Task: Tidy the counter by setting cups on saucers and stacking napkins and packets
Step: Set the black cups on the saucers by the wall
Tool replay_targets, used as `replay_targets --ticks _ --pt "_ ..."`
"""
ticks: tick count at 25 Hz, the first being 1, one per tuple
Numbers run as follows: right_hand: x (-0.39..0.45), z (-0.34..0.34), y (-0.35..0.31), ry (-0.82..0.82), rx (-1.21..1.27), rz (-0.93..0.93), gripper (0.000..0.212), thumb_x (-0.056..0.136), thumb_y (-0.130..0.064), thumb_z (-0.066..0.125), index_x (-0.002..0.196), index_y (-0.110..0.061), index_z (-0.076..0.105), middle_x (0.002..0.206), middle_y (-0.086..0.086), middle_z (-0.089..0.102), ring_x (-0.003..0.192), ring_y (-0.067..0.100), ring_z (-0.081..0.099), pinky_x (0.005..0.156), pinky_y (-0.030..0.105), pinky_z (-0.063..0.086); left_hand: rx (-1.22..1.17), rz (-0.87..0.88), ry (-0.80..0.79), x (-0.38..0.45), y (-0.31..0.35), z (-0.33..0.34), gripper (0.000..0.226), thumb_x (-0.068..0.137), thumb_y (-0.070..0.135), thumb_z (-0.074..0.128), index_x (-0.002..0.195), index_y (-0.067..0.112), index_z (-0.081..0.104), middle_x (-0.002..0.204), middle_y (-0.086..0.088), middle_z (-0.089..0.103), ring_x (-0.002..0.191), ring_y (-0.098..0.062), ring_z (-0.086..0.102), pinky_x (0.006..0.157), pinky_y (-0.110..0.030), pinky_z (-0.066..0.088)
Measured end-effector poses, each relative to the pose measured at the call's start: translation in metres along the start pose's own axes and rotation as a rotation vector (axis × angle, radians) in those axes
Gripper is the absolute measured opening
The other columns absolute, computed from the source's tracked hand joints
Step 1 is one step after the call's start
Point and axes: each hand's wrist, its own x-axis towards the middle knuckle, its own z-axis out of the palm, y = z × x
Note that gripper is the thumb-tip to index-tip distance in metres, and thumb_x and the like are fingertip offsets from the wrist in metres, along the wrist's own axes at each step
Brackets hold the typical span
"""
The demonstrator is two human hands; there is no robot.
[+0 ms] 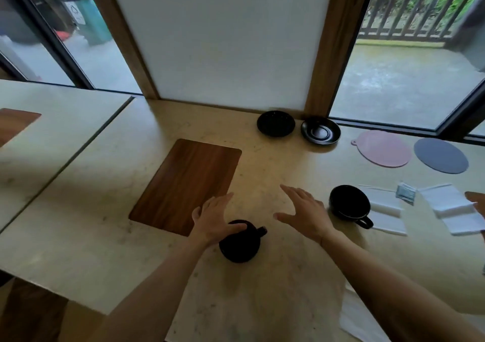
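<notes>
A black cup (240, 244) stands near the counter's front, handle to the right; my left hand (214, 217) hovers over its left rim with straight fingers and holds nothing. To the right, my right hand (304, 211) is spread open above the counter. A second black cup (349, 205) stands right of it, partly on white napkins (385, 210). Two black saucers (275, 123) (320, 131) lie at the back by the wall. A small grey packet (406, 193) and more napkins (451, 207) lie at the far right.
A wooden inlay (186, 184) sits in the beige counter (78, 236) left of my hands. A pink round mat (381, 151) and a grey round mat (441, 159) lie at the back right. Another white napkin (354, 318) hangs near the front edge. Windows run behind the counter.
</notes>
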Motion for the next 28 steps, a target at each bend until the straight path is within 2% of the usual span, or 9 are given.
replay_targets --ticks 6,9,12,17,21,24,28 --pt "-0.021 0.03 -0.019 -0.097 -0.04 -0.053 0.077 0.088 -0.061 0.053 0.152 -0.036 0.017 0.156 -0.005 0.031 0.144 0.02 0.026 0.112 0.047 0.03 -0.117 -0.103 -0.061 -0.052 -0.033 0.008 0.106 0.064 0.07 0.07 0.149 0.042 0.015 0.153 0.006 0.032 0.143 -0.021 0.024 0.116 -0.051 0.02" --pt "-0.021 0.042 -0.021 -0.154 -0.07 -0.04 0.074 0.089 -0.057 0.053 0.151 -0.037 0.018 0.155 -0.005 0.034 0.143 0.021 0.029 0.111 0.046 0.031 -0.159 -0.135 -0.086 -0.063 -0.047 0.024 0.118 0.054 0.077 0.071 0.15 0.041 0.013 0.15 0.004 0.036 0.141 -0.023 0.029 0.113 -0.053 0.027" --pt "-0.019 0.053 -0.019 -0.233 -0.128 -0.049 0.064 0.092 -0.053 0.049 0.149 -0.038 0.025 0.15 -0.007 0.042 0.139 0.02 0.037 0.108 0.045 0.036 -0.167 -0.135 -0.129 -0.072 -0.053 0.038 0.129 0.045 0.083 0.069 0.148 0.045 0.001 0.15 0.005 0.038 0.141 -0.024 0.031 0.112 -0.054 0.025" --pt "-0.02 0.065 -0.017 -0.246 -0.015 -0.018 0.054 0.095 -0.04 0.053 0.145 -0.036 0.034 0.139 -0.007 0.055 0.128 0.021 0.05 0.104 0.042 0.043 -0.173 -0.127 -0.119 -0.076 -0.045 0.05 0.125 0.05 0.074 0.073 0.145 0.048 -0.003 0.152 0.005 0.035 0.142 -0.025 0.028 0.112 -0.055 0.022" --pt "-0.017 0.068 -0.016 -0.195 0.058 -0.004 0.048 0.094 -0.04 0.054 0.141 -0.035 0.042 0.133 -0.009 0.06 0.124 0.021 0.053 0.099 0.038 0.046 -0.251 -0.144 -0.083 -0.071 -0.036 0.057 0.119 0.051 0.067 0.076 0.146 0.046 0.006 0.15 0.006 0.038 0.139 -0.024 0.032 0.112 -0.055 0.019" --pt "-0.016 0.069 -0.015 -0.173 0.048 -0.022 0.043 0.096 -0.039 0.053 0.138 -0.034 0.046 0.129 -0.01 0.063 0.122 0.021 0.055 0.096 0.038 0.048 -0.3 -0.149 -0.02 -0.065 -0.034 0.062 0.116 0.046 0.07 0.075 0.144 0.047 0.015 0.145 0.01 0.045 0.136 -0.02 0.039 0.11 -0.055 0.023" --pt "-0.012 0.068 -0.015 -0.132 0.057 -0.039 0.032 0.096 -0.04 0.053 0.126 -0.032 0.056 0.119 -0.012 0.068 0.111 0.019 0.06 0.082 0.036 0.051 -0.367 -0.135 0.009 -0.06 -0.031 0.068 0.106 0.049 0.068 0.077 0.139 0.047 0.026 0.138 0.017 0.048 0.131 -0.012 0.044 0.11 -0.051 0.027"
